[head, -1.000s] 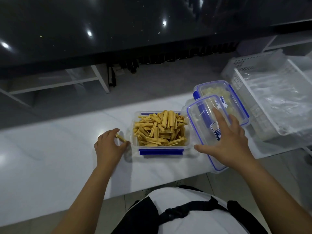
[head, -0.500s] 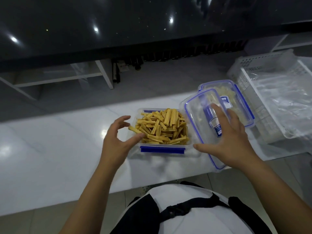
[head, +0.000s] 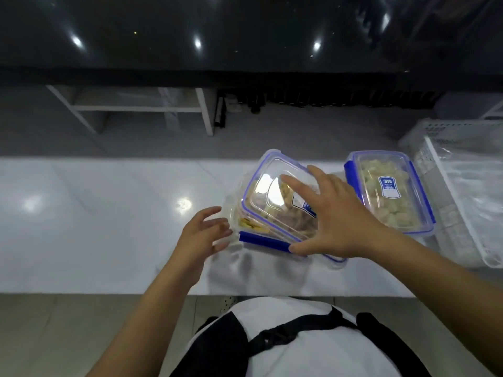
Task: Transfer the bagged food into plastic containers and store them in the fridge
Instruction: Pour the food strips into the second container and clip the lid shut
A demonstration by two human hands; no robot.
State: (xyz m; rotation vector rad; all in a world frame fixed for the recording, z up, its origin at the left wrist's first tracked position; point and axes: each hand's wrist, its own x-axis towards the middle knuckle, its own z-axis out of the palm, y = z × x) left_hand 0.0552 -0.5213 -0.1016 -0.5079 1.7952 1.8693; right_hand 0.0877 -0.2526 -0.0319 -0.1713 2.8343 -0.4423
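The right hand (head: 337,219), fingers spread, holds a clear blue-rimmed lid (head: 275,197) tilted over the container of yellow food sticks (head: 250,227) on the white counter (head: 109,213), likely to seat it. The left hand (head: 204,235), loosely open and empty, steadies the container's left end.

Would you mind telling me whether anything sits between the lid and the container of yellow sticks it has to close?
Nothing visible does. The right hand holds the lid tilted over the container, with only the yellow sticks beneath. The left hand waits beside its left edge.
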